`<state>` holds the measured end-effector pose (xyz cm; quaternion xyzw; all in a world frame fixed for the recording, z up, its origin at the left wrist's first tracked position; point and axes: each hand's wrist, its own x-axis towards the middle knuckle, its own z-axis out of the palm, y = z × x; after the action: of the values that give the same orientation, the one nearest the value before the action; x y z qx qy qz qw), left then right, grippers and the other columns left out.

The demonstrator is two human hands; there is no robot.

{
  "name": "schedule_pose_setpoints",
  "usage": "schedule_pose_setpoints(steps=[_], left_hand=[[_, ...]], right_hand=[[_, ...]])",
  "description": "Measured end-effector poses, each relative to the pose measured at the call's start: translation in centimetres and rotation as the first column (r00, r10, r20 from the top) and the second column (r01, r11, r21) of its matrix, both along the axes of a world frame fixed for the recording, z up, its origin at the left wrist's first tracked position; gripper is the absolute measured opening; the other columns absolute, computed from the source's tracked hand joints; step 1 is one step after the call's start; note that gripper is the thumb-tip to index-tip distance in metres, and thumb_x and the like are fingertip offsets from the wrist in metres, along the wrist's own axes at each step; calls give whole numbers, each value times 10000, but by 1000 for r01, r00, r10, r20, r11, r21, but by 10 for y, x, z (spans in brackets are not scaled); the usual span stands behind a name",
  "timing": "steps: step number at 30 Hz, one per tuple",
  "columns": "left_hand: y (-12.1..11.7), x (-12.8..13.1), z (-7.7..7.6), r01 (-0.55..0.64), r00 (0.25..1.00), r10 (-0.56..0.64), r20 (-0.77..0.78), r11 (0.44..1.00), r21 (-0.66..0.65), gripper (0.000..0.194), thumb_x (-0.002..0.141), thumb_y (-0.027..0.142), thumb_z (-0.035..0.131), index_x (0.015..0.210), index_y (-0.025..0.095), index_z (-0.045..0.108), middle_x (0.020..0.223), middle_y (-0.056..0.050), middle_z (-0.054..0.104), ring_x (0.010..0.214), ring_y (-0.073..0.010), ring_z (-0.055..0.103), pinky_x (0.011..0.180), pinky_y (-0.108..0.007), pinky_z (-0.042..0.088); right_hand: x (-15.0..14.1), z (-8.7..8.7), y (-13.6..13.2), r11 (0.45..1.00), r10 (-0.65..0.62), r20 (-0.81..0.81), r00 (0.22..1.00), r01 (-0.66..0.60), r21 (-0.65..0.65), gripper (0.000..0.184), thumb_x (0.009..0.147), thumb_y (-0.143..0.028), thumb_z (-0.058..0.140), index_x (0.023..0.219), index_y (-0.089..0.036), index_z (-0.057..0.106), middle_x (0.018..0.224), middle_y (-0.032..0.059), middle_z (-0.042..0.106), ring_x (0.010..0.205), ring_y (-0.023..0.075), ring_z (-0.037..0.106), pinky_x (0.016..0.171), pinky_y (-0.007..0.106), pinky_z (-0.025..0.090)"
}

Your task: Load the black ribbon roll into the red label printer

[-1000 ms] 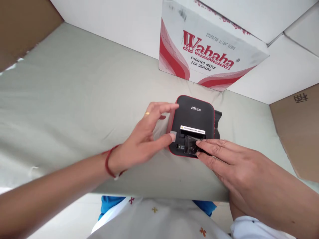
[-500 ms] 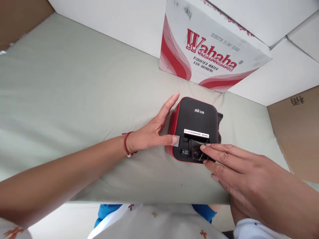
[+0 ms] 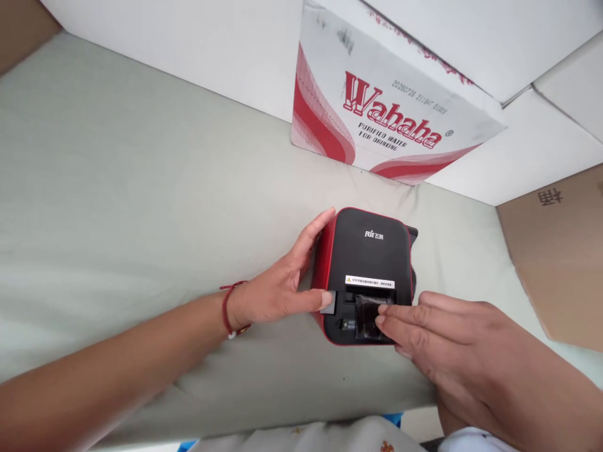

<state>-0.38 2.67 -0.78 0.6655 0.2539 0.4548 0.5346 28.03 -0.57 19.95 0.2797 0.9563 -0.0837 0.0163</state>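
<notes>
A label printer [image 3: 370,257] with a black top and red sides stands on the cloth-covered surface. My left hand [image 3: 287,289] grips its left side, the thumb pressed on a grey button [image 3: 328,302] and the fingers along the red wall. On the printer's front part lies a shiny, wrinkled piece of dark clear film [image 3: 365,314]. My right hand [image 3: 452,339] comes in from the right with its fingers close together, their tips on this film. The thumb's grip there is partly hidden.
Behind the printer stands a white and red Wahaha water carton [image 3: 377,113] against white boxes or panels. A brown cardboard box [image 3: 556,251] is at the right. Pale green cloth [image 3: 141,188] covers the work surface, whose near edge runs close to my body.
The view has shifted, so the printer and carton sit lower in it. Both hands stay at the printer; my right fingertips have moved slightly on the film.
</notes>
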Motion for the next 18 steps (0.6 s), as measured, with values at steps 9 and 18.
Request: schedule_pose_setpoints(steps=[9,18], left_hand=[[1,3,-3,-15,998,15,62,1000,2,1078,1135,581,831,1996,467,194,2075,-151,365,1878,-381,505,1464,-607,568],[3,3,-8,32,995,-24,100,996,-78,1050,1115,690,836,1966,420,284,2026,-173,442,1833,-374,560,1474,-581,555]], right_hand=[[0,-4,-3,995,-67,97,993,59,87,439,1182,-167,542,1544,-167,792,1404,144,853,994,254,885,612,364,689],[-10,-8,12,982,-187,-118,975,188,4,437,1189,-7,487,1384,-206,824,1389,19,916,1128,149,927,956,200,754]])
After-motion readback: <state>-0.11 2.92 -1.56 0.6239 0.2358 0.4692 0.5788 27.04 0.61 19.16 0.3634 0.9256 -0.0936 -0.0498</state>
